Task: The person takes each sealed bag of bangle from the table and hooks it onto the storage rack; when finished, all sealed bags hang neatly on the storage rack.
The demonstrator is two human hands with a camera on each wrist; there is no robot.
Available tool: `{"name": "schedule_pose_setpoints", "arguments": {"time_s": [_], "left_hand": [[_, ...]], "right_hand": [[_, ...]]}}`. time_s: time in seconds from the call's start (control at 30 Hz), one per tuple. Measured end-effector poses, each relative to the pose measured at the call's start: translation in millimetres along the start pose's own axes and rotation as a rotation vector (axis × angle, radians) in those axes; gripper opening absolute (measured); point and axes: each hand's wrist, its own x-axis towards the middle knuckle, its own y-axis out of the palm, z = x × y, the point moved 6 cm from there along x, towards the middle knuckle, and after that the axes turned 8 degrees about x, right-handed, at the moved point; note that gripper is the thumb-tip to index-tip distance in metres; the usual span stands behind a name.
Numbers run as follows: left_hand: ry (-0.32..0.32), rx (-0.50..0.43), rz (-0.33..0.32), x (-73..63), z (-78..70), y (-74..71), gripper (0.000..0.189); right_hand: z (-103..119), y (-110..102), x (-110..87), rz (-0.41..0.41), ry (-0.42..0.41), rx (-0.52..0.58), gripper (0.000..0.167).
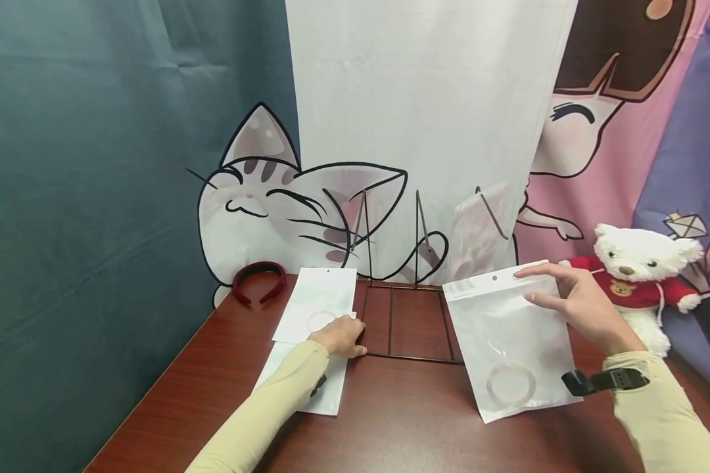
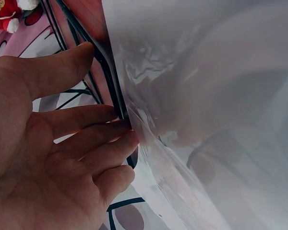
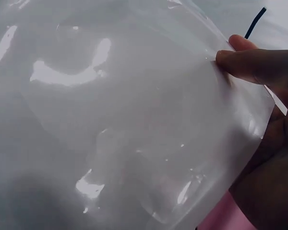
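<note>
My right hand (image 1: 576, 302) pinches the top right part of a white zip-top bag (image 1: 497, 328) between thumb and fingers. The bag hangs tilted over the table, showing a hang hole near its top and a pale ring (image 1: 511, 385) through its front. In the right wrist view its glossy clear side (image 3: 134, 124) fills most of the picture. My left hand (image 1: 338, 336) holds the left side of a black wire rack (image 1: 414, 359); in the left wrist view its fingertips lie against the dark rod (image 2: 108, 72), beside the edge of a bag (image 2: 182, 96).
Two white packets (image 1: 298, 299) lie overlapping under my left forearm. A dark red headband (image 1: 259, 266) stands at the back left. Hooks (image 1: 419, 223) rise from the rack, and a clear-fronted bag (image 1: 476, 236) hangs at the right one. A white teddy bear (image 1: 633, 289) sits far right.
</note>
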Motion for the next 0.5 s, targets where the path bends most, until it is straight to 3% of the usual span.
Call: {"name": "schedule_pose_setpoints", "arguments": {"time_s": [0.23, 0.5], "left_hand": [[-0.002, -0.011, 0.000, -0.4, -0.4, 0.2, 0.033], [-0.005, -0.017, -0.004, -1.5, -0.7, -1.0, 0.032]], "right_hand": [[27, 1, -1.2, -0.024, -0.015, 0.123, 0.037], [48, -7, 1.4, -0.179, -0.126, 0.231, 0.036]]}}
